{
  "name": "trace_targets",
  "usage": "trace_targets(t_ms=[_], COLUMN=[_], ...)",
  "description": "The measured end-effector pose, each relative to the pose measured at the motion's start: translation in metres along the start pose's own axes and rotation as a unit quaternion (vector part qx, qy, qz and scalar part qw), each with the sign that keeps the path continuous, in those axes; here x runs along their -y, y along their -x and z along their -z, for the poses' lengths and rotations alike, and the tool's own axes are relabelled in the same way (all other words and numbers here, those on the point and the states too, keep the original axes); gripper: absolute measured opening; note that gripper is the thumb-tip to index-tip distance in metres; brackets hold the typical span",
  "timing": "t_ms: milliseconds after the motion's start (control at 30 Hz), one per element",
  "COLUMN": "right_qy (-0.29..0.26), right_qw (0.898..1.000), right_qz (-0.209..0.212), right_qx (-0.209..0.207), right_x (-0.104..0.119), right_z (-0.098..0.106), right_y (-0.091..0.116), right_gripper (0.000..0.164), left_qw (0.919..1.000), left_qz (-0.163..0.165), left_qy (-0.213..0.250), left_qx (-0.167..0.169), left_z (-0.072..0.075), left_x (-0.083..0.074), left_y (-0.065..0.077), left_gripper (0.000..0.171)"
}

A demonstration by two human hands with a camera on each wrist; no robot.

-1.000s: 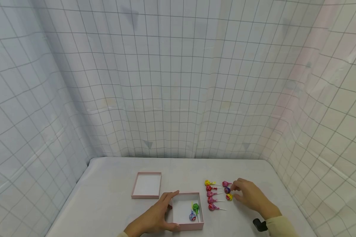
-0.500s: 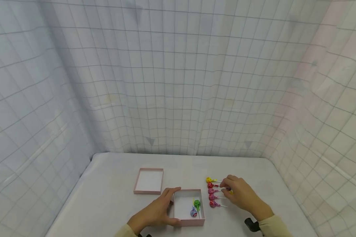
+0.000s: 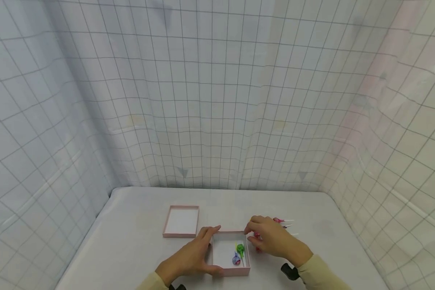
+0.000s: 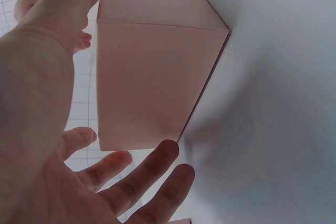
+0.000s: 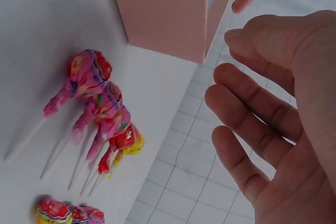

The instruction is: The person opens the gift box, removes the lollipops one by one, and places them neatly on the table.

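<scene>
An open pink box (image 3: 235,272) with a white inside holds a green lollipop (image 3: 240,248) and a blue lollipop (image 3: 236,259). My left hand (image 3: 192,255) spans its left side, thumb at the front wall and fingers at the back corner. By the right wall is my right hand (image 3: 272,237), fingers loosely bent; nothing shows between them in the right wrist view. Beneath it in the head view, and mostly hidden there, runs a row of several wrapped lollipops. The right wrist view shows this row, with a pink lollipop (image 5: 89,72) nearest the box.
A second group of lollipops lies farther right; a yellow-and-red lollipop (image 5: 52,211) heads it in the right wrist view. The shallow pink lid (image 3: 181,221) lies behind the left hand. A white cloth covers the table (image 3: 137,225), and gridded curtains (image 3: 217,100) enclose it.
My right hand has moved left from the farther lollipop group, across the nearer row, to the box's right wall. My left hand has stayed at the box. The view has shifted slightly.
</scene>
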State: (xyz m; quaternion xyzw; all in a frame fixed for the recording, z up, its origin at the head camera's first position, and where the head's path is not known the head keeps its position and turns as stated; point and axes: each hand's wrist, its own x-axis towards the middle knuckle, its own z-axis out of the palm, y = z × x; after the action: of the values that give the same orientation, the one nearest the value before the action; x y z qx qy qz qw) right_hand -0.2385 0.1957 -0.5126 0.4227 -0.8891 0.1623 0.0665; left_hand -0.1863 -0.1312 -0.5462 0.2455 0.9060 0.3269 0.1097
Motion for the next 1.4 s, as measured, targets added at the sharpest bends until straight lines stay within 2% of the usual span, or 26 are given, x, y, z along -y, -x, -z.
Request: trace_targets(t_ms=[133,300,500,700,1167,1400], right_qy=[-0.006,-0.018,-0.022,-0.025,0.039,0.041], right_qw=[0.999,0.994,0.979,0.964,0.945,0.943], right_qz=[0.032,0.039,0.054,0.032,0.034,0.042], right_qx=[0.028,0.105,0.195,0.263,0.324,0.326], right_x=[0.008,0.017,0.028,0.036,0.044,0.044], right_z=[0.002,0.000,-0.005,-0.008,-0.022,-0.026], right_y=[-0.015,-0.033,-0.052,-0.064,-0.069,-0.072], right_gripper=[0.016,0.018,0.026,0.027,0.021,0.017], left_qw=[0.9999,0.9999,0.9999,0.9997,0.9995,0.9996], left_qz=[-0.004,-0.005,0.002,0.000,-0.015,-0.010], left_qy=[-0.010,-0.007,0.006,0.018,0.027,0.025], left_qx=[-0.002,0.006,0.015,0.014,0.011,0.010], left_z=[0.000,0.002,0.004,0.003,-0.006,-0.006], left_x=[-0.001,-0.002,-0.002,-0.001,0.003,0.004], left_y=[-0.003,-0.004,-0.004,-0.003,-0.005,-0.003], left_gripper=[0.123,0.117,0.116,0.116,0.115,0.116])
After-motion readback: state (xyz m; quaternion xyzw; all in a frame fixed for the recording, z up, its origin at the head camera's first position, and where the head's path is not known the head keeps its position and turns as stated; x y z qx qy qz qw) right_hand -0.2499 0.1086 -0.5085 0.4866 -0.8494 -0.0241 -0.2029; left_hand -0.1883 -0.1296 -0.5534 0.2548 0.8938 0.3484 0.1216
